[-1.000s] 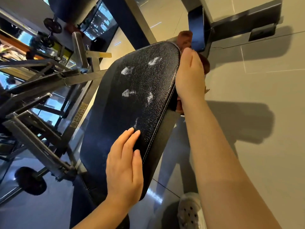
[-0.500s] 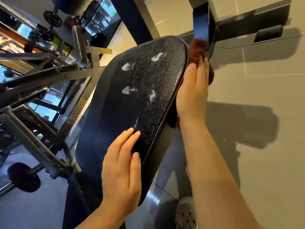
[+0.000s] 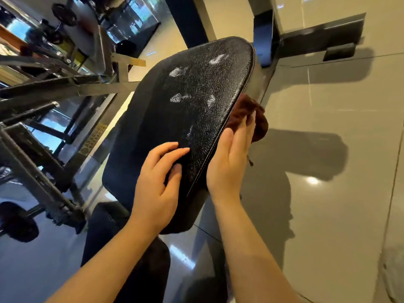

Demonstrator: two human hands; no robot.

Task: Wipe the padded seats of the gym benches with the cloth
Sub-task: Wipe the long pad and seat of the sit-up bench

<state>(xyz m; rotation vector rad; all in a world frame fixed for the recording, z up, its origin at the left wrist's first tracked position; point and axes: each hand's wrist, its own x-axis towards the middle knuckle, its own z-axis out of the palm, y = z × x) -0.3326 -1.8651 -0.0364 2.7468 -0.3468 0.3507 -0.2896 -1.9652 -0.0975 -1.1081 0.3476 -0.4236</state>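
The right hand [image 3: 231, 158] has slid down the seat's right edge toward frame centre, bringing the brown cloth [image 3: 251, 114] with it. The black padded seat [image 3: 185, 119] fills the middle — cracked, with pale worn patches. The left hand [image 3: 157, 182] rests on its lower part, fingers slightly bent and spread. The right hand's fingers lie straight and together, pressing the cloth against the seat's side (mostly hidden behind it).
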